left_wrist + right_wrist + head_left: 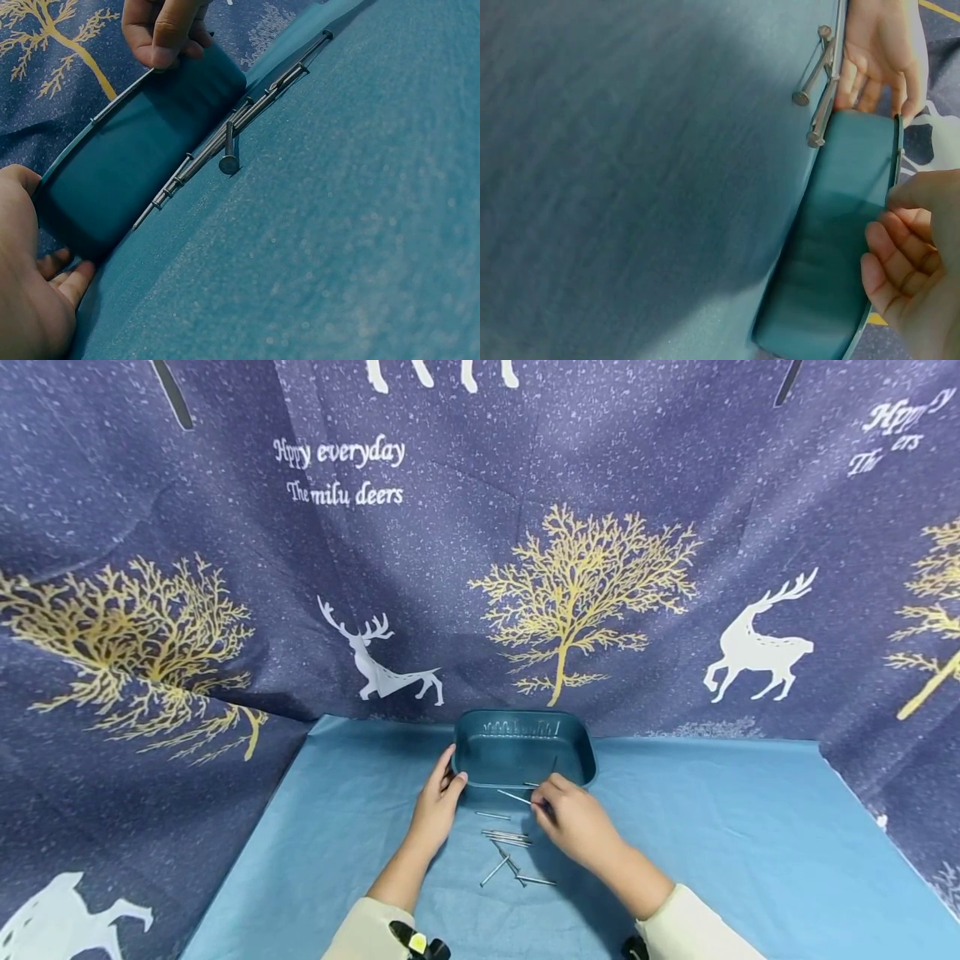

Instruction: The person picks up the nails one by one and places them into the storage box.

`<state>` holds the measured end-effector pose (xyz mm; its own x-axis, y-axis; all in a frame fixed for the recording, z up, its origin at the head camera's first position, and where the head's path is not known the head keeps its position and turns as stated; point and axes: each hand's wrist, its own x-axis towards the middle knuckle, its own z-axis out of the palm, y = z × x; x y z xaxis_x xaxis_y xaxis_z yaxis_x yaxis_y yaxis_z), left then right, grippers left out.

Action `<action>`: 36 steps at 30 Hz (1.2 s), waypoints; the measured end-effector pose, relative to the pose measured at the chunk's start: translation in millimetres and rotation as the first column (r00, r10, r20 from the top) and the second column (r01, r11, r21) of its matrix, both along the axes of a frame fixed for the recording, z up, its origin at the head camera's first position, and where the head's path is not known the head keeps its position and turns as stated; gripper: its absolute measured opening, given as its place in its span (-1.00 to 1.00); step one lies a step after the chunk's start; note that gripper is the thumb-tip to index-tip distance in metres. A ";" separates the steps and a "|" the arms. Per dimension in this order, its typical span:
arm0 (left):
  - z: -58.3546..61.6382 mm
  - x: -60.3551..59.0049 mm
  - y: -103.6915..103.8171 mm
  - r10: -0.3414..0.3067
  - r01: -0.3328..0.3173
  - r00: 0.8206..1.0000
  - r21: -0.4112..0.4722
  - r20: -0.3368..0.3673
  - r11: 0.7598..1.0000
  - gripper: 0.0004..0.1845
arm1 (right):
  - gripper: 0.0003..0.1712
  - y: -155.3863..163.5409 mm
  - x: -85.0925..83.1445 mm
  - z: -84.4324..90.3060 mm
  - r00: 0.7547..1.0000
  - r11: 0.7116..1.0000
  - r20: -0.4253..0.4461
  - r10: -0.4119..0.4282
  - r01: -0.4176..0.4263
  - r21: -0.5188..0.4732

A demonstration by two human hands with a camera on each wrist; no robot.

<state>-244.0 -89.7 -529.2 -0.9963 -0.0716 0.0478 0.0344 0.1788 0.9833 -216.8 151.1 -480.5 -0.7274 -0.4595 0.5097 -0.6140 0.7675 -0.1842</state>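
Observation:
A dark teal plastic tray (525,787) stands at the back of the blue cloth. My left hand (437,806) holds its left end, thumb at the rim and fingers against the outer wall. At the front rim, my right hand (573,822) pinches a nail (514,796), which points left outside the tray. In the left wrist view that nail (120,103) runs along the rim. Several loose nails (506,837) lie on the cloth before the tray, some side by side and some crossed. The right fingers hide part of the rim and whatever is just behind it.
Blue cloth (697,835) covers the table around the tray. Right behind the tray hangs a purple backdrop (420,635) with deer and trees on it; another side of it rises at the left.

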 end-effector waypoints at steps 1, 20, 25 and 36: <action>-0.1 0.0 0.0 0.000 0.000 1.000 -0.003 0.003 1.000 -0.38 | -0.90 0.1 -0.1 0.3 1.000 1.000 0.000 -0.003 0.003 -0.002; 0.4 -0.1 -0.4 -0.003 0.003 1.000 -0.011 0.014 1.000 -0.38 | -0.88 2.9 -4.5 8.4 1.000 0.999 -0.004 -0.008 0.008 -0.039; 0.3 0.2 0.1 -0.006 0.006 1.000 0.004 0.018 1.000 -0.38 | -0.89 4.0 -5.3 10.1 0.999 0.998 0.028 -0.032 0.033 -0.052; 0.8 0.5 0.8 -0.004 0.004 1.000 -0.004 0.011 1.000 -0.39 | -0.91 5.4 -10.4 11.2 0.999 0.996 0.006 -0.050 0.051 -0.069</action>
